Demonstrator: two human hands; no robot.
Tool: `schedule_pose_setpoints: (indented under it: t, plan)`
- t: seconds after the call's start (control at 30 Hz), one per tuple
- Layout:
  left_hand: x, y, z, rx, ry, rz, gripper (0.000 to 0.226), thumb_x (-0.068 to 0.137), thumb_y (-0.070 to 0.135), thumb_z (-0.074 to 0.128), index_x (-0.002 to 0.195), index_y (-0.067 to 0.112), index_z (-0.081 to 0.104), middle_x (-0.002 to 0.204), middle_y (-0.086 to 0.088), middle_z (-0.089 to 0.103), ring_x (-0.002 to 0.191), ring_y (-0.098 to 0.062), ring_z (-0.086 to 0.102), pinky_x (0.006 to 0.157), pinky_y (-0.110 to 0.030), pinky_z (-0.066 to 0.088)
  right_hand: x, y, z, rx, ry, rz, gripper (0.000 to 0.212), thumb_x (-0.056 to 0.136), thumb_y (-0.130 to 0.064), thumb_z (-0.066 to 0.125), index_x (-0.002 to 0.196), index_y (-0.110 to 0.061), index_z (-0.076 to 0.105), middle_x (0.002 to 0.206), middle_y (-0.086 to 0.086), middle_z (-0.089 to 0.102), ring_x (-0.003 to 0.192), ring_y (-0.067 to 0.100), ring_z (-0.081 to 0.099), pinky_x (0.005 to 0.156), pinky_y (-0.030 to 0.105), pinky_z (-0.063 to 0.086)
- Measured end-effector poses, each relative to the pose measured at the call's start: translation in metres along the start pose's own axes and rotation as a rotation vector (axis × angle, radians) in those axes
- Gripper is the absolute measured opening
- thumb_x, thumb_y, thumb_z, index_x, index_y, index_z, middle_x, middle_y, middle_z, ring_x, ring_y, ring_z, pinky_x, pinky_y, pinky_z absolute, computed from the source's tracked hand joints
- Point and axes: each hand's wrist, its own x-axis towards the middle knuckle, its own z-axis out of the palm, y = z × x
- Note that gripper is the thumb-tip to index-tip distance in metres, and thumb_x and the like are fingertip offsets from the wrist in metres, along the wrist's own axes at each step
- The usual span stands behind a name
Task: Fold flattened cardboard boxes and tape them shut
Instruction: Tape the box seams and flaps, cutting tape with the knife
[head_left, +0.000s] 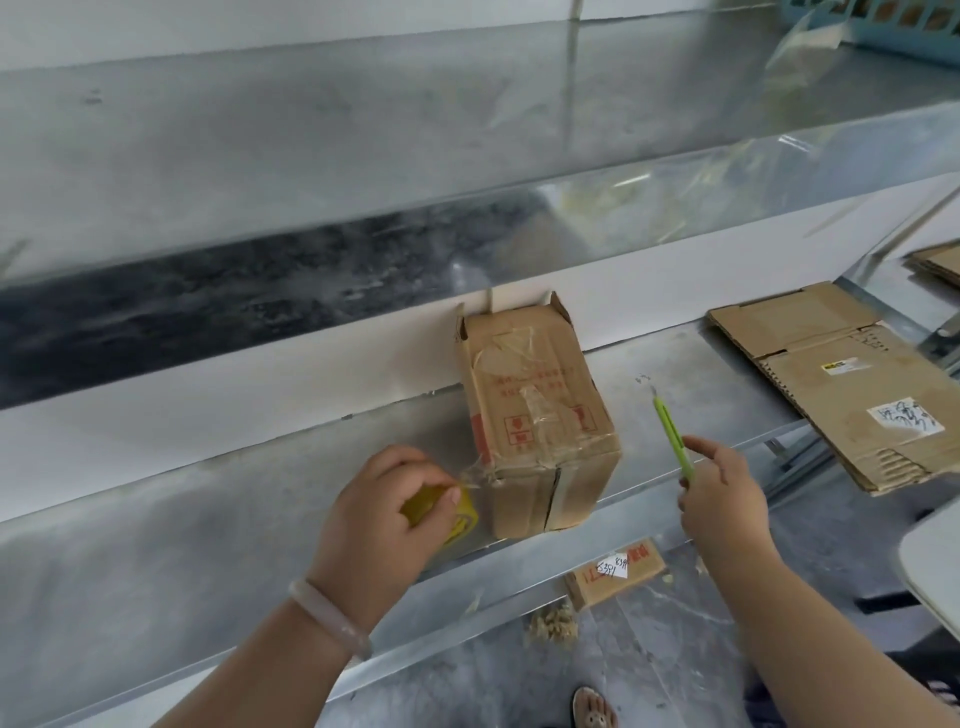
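A folded brown cardboard box (535, 415) lies on the metal bench (208, 545), its near end flaps closed with a gap down the middle. My left hand (379, 514) grips a yellow roll of clear tape (452, 517) just left of the box; a strip of tape runs from the roll onto the box's near left corner. To the right of the box, my right hand (722, 499) holds a green utility knife (672, 441), its blade pointing away from me.
Flattened cardboard boxes (847, 379) lie on the bench at the right, with more (940, 262) behind them. A small cardboard piece (615, 574) and scraps are on the floor below. A blue basket (883, 21) sits on the upper shelf at far right.
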Motion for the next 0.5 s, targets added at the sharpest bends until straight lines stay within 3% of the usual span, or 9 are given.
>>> schedule_pose_setpoints:
  t: [0.1,0.23,0.37,0.5]
  plan:
    - [0.001,-0.001,-0.001,0.001,0.008,-0.002,0.027,0.080,0.047,0.055,0.084,0.026,0.072,0.093,0.026,0.053,0.091,0.006,0.054,0.073,-0.002,0.038,-0.051,-0.022,-0.008,0.076,-0.012,-0.164,0.026,0.102,-0.022,0.038,0.115,-0.024,0.061,0.071,0.001,0.052,0.065,0.019,0.047,0.060,0.038,0.042]
    - [0.004,0.001,-0.001,-0.012,0.016,-0.017,0.019,0.079,0.036,0.063,0.085,0.022,0.073,0.092,0.027,0.050,0.093,0.014,0.049,0.075,0.001,0.034,-0.115,-0.052,-0.009,-0.275,-0.118,-0.592,0.011,0.093,-0.033,0.049,0.102,-0.035,0.054,0.074,-0.011,0.056,0.067,0.006,0.053,0.057,0.026,0.039]
    - [0.005,0.005,0.000,-0.057,0.060,-0.013,0.005,0.078,0.021,0.074,0.081,0.017,0.074,0.088,0.025,0.051,0.088,0.022,0.047,0.076,0.004,0.031,-0.150,-0.060,0.008,-0.544,-0.362,-0.713,0.023,0.091,-0.047,0.037,0.114,-0.046,0.036,0.072,-0.014,0.055,0.062,0.009,0.054,0.055,0.033,0.046]
    - [0.005,0.007,0.002,-0.066,0.067,-0.042,0.003,0.078,0.018,0.076,0.080,0.019,0.074,0.086,0.023,0.053,0.087,0.017,0.050,0.074,0.002,0.034,-0.159,-0.061,0.021,-0.610,-0.388,-0.757,0.055,0.101,-0.036,0.036,0.140,-0.059,0.005,0.079,-0.018,0.040,0.072,0.011,0.049,0.060,0.027,0.039]
